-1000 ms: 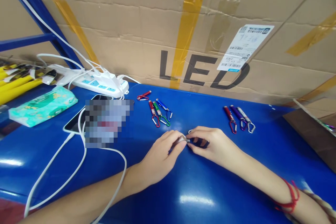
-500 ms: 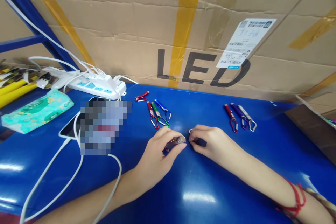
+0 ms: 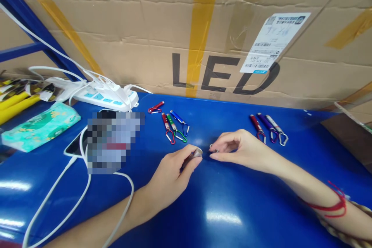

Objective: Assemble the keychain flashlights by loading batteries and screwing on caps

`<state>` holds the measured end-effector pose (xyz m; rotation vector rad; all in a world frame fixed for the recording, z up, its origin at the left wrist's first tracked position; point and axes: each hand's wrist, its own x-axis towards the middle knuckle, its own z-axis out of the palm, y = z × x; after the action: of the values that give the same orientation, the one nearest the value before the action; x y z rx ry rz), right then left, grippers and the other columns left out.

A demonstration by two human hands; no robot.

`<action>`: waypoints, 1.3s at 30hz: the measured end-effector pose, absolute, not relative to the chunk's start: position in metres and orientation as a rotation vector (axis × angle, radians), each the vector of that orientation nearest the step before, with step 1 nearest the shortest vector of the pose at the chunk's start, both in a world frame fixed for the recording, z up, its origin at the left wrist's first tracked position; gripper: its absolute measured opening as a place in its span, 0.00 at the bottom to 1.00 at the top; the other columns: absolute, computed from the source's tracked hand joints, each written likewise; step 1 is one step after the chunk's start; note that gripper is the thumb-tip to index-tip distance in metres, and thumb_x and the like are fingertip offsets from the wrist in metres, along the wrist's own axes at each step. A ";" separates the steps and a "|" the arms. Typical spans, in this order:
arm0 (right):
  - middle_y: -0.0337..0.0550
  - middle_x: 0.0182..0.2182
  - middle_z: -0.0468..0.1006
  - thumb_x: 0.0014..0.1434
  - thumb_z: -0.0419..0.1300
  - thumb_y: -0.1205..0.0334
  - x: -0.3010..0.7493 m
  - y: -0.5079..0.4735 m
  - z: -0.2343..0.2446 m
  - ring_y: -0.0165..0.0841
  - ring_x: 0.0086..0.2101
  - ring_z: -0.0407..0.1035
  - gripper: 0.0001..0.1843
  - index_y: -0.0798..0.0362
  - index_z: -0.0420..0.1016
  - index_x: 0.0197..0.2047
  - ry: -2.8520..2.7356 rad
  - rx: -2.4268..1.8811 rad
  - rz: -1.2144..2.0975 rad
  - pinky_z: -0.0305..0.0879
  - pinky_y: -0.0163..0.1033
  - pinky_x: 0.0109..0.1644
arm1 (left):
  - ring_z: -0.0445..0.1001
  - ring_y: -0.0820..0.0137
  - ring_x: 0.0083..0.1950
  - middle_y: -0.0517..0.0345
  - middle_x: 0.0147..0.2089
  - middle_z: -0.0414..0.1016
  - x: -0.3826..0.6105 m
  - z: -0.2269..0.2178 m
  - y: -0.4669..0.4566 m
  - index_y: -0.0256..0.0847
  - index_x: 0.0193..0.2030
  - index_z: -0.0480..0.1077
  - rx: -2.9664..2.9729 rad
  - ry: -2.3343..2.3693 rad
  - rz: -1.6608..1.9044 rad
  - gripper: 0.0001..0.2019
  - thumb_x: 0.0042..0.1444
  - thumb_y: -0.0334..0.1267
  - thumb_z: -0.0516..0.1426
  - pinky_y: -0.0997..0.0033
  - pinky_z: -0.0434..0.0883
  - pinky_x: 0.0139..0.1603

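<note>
My left hand [image 3: 171, 172] is closed in a pinch round a short silvery-brown cylinder [image 3: 198, 152], its blunt end showing past the fingertips. Just across a small gap, my right hand [image 3: 236, 149] pinches a tiny silvery metal piece [image 3: 215, 150], too small to make out fully. Behind the left hand lie a red penlight [image 3: 166, 122], a green one [image 3: 172, 121] and a blue one [image 3: 177, 117], each with a carabiner clip. Beyond the right hand are another red penlight [image 3: 255, 123], a purple one [image 3: 265, 121] and a silver one [image 3: 274, 123].
Another red penlight [image 3: 157, 106] lies farther back on the blue table [image 3: 221, 193]. On the left are a white power strip [image 3: 110, 100], cables, a phone [image 3: 74, 145], a blurred-out item [image 3: 113, 143] and a green tissue pack [image 3: 43, 126]. A large cardboard box [image 3: 139, 38] stands behind.
My right thumb and fingers have spread slightly, showing more of the small metal piece. Both hands still hold their things close together; the view has shifted a little.
</note>
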<state>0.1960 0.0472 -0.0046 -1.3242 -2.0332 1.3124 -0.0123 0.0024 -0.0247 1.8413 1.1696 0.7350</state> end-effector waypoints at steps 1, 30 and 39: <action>0.42 0.27 0.78 0.48 0.65 0.52 0.196 0.048 -0.006 0.30 0.27 0.71 0.16 0.57 0.79 0.34 -2.004 -1.347 1.344 0.69 0.34 0.32 | 0.61 0.76 0.24 0.66 0.25 0.63 -0.012 -0.025 0.004 0.42 0.37 0.63 1.849 1.182 0.718 0.08 0.63 0.39 0.46 0.78 0.58 0.26; 0.47 0.30 0.81 0.39 0.71 0.50 0.208 0.038 0.013 0.41 0.36 0.76 0.21 0.55 0.80 0.33 -1.692 -1.398 1.410 0.73 0.43 0.45 | 0.67 0.70 0.38 0.62 0.29 0.71 0.013 -0.016 0.004 0.42 0.38 0.68 1.862 1.164 0.797 0.10 0.63 0.40 0.48 0.74 0.63 0.37; 0.47 0.29 0.81 0.39 0.71 0.50 0.206 0.035 0.012 0.39 0.33 0.76 0.22 0.56 0.81 0.35 -1.507 -1.335 1.372 0.74 0.42 0.42 | 0.64 0.76 0.25 0.68 0.22 0.62 0.006 -0.015 0.013 0.42 0.39 0.66 1.802 1.012 0.688 0.08 0.64 0.39 0.47 0.79 0.60 0.27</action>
<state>0.2064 0.0355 0.0118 -1.3352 -1.5074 1.3724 0.0063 0.0127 -0.0152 1.8017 1.0124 0.6882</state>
